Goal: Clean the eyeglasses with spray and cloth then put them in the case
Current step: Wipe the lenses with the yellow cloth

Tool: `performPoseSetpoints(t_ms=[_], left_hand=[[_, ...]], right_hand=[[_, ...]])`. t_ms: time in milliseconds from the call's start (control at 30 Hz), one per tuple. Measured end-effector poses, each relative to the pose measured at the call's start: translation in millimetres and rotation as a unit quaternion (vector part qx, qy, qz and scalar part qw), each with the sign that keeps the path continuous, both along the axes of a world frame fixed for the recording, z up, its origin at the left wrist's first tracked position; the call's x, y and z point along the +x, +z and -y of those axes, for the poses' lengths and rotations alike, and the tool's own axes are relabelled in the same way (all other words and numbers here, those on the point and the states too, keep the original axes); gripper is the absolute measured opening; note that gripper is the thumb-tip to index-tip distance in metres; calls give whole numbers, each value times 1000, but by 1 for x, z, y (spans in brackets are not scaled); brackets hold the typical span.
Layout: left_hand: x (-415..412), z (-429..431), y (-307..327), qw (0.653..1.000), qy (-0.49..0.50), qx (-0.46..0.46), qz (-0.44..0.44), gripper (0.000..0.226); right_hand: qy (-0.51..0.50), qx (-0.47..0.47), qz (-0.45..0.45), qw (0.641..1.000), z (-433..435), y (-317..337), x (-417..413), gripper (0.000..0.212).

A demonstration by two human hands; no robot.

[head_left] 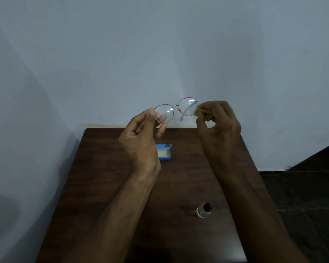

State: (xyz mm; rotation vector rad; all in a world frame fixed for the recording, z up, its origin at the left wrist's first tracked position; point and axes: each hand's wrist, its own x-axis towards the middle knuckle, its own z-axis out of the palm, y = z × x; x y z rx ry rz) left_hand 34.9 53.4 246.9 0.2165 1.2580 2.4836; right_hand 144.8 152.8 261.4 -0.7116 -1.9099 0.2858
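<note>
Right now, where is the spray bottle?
In the head view, the spray bottle stands on the table, right of centre, between the forearms, closer to the camera than the blue case.

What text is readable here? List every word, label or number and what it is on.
No text can be read.
Case: dark tab on far edge, mark too blurred.
Bottle: no legible label.
Glasses, cloth: no print visible.
</note>
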Motion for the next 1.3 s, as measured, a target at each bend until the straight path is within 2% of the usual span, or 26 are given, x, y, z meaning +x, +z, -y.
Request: performPoseSetpoints(t_ms=[100, 167, 300, 367, 400, 433, 500, 600, 667, 833, 933, 1067, 1200, 1300], left_hand=[[4, 0, 4, 1000, 7, 4, 12, 20], [4, 0, 4, 1000, 3, 3, 7, 19], [6, 0, 6, 1000, -2, -9, -6, 19], [9, 1, 6, 1000, -3, -16, -7, 15], [11, 2, 6, 1000, -5, -18, -4, 13], [11, 3, 6, 1000, -7, -17, -1, 12], [10, 4, 6, 1000, -10, -11, 7, 11], [12, 5, 6, 1000, -14, -11, -4, 10], [14, 6, 7, 999, -18, -14, -27, 10], [15, 9, 5, 998, -16, -22, -62, 14], [17, 10, 3, 997, -23, -13, -66, 11], [18, 13, 2, 998, -20, -20, -62, 11], [19, 12, 1, 998, -18, -22, -58, 11], [24, 13, 1, 997, -11, -24, -73, 11]], right_hand=[[17, -74, -85, 993, 8, 4, -1, 12], [34, -164, -164, 972, 11, 5, 1, 12], [127, -352, -335, 865, 3, 5, 4, 17], [141, -390, -389, 822, 4, 6, 5, 14], [136, -390, -410, 813, 4, 7, 7, 14], [122, -375, -420, 818, 4, 8, 9, 15], [73, -299, -380, 872, 7, 8, 13, 17], [30, -142, -208, 967, 11, 8, 14, 10], [14, -54, -112, 992, 10, 8, 13, 9], [15, 53, 10, 998, 19, 0, 7, 11], [-24, 27, -6, 999, 10, 3, 8, 10], [18, 40, 33, 998, 23, 5, -1, 10], [41, 32, -17, 998, 37, 9, -7, 9], [47, 58, 32, 997, 56, 7, -12, 7]])
